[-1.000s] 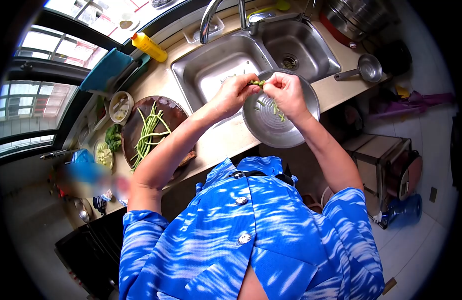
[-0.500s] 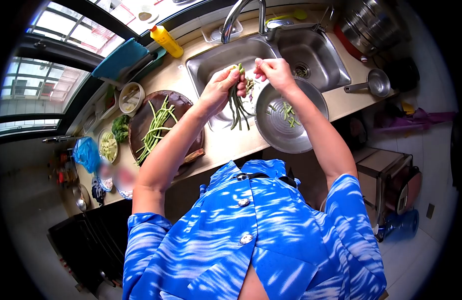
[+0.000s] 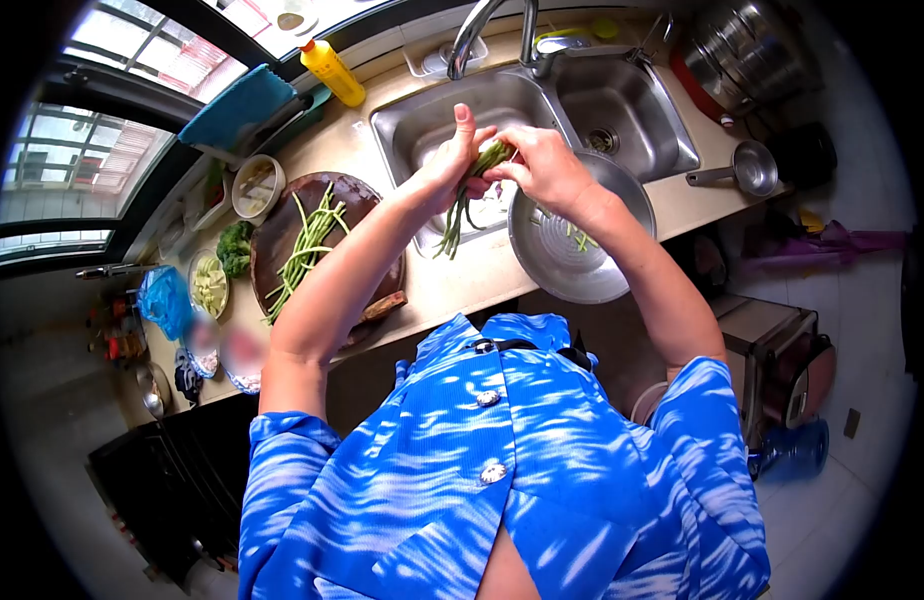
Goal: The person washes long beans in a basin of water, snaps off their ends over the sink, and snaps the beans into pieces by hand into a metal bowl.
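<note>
A bundle of long green beans is between my two hands, its tails hanging over the sink's front edge. My left hand is around the bundle from the left, thumb raised off it and fingers partly hidden. At the bundle's upper end, my right hand grips the beans with bent fingers. Below my right hand stands a round metal basin holding several short bean pieces. More long beans lie on the round wooden chopping board to the left.
A double steel sink with a faucet lies beyond my hands. A yellow bottle, broccoli, a dish of cut vegetables and a blue bag stand left. A small saucepan sits at right.
My right hand has come left and down onto the bundle. My left thumb has lifted off the beans, and the bundle's upper end now tilts to the right.
</note>
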Available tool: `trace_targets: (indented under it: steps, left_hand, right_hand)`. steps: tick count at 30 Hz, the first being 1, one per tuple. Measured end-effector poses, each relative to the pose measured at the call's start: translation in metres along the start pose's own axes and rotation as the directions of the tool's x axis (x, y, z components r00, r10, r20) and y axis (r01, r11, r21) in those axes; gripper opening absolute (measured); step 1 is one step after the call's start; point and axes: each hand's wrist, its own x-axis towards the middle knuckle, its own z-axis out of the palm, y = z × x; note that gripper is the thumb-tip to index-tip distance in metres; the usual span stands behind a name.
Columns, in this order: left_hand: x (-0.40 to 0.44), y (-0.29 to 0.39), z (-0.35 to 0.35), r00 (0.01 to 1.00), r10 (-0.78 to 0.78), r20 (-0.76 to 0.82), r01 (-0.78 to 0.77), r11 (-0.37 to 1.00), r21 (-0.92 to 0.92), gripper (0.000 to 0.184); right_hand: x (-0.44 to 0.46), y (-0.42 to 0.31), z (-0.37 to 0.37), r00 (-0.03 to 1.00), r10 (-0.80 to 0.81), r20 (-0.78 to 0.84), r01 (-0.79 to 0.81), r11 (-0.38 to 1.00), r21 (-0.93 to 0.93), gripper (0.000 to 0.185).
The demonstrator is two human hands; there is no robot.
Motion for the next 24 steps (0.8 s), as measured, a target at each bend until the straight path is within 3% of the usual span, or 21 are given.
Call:
trace_targets:
  steps: [1,2,4,9,10,12,13,15,16,20,23,24]
  left_hand:
    - [0.000,0.000,0.006,0.995,0.014,-0.100,-0.005,0.997,0.081,0.092]
    - [0.001,0.002,0.010,0.996,0.073,-0.053,-0.063,0.983,0.175,0.088]
    - [0.005,0.010,0.018,0.995,0.058,0.087,-0.073,0.980,0.187,0.089]
    - [0.021,0.020,0.027,0.972,0.062,0.225,-0.108,0.974,0.199,0.086]
    - [0.022,0.019,0.031,0.972,0.059,0.227,-0.106,0.974,0.199,0.086]
    - [0.025,0.018,0.039,0.964,0.122,0.237,-0.175,0.960,0.219,0.066]
    - [0.028,0.018,0.036,0.963,0.119,0.241,-0.173,0.960,0.219,0.066]
    - [0.032,0.019,0.026,0.898,0.068,0.435,-0.297,0.822,0.485,0.044]
    - [0.032,0.017,0.026,0.893,0.075,0.443,-0.303,0.828,0.472,0.032]
    - [0.037,0.005,0.028,0.914,0.028,0.405,-0.281,0.763,0.582,0.024]
    - [0.040,0.001,0.027,0.926,0.013,0.378,-0.281,0.693,0.664,0.023]
    - [0.041,0.000,0.027,0.924,0.019,0.381,-0.287,0.690,0.664,0.023]
  right_hand:
    - [0.000,0.001,-0.001,0.998,-0.047,-0.033,0.051,0.992,0.114,0.023]
    - [0.002,0.001,-0.003,0.999,0.042,0.022,-0.046,0.982,0.186,0.022]
    - [0.009,0.009,-0.011,0.979,0.175,0.103,-0.197,0.941,0.276,0.019]
    - [0.006,0.026,-0.031,0.979,0.191,0.065,-0.202,0.934,0.293,0.009]
    - [0.003,0.032,-0.033,0.982,0.174,0.071,-0.188,0.894,0.408,0.009]
    - [-0.005,0.041,-0.035,0.985,0.164,0.051,-0.165,0.821,0.546,0.011]
    - [-0.011,0.044,-0.039,0.985,0.168,0.048,-0.167,0.820,0.547,0.011]
    - [-0.022,0.046,-0.048,0.965,0.260,0.024,-0.227,0.793,0.565,0.013]
    - [-0.027,0.047,-0.051,0.961,0.274,0.036,-0.236,0.748,0.620,0.013]
    - [-0.043,0.052,-0.046,0.953,0.298,0.052,-0.257,0.704,0.662,0.012]
    - [-0.051,0.059,-0.051,0.935,0.322,0.149,-0.341,0.698,0.629,0.022]
    - [-0.054,0.067,-0.051,0.937,0.348,0.021,-0.300,0.774,0.557,0.029]
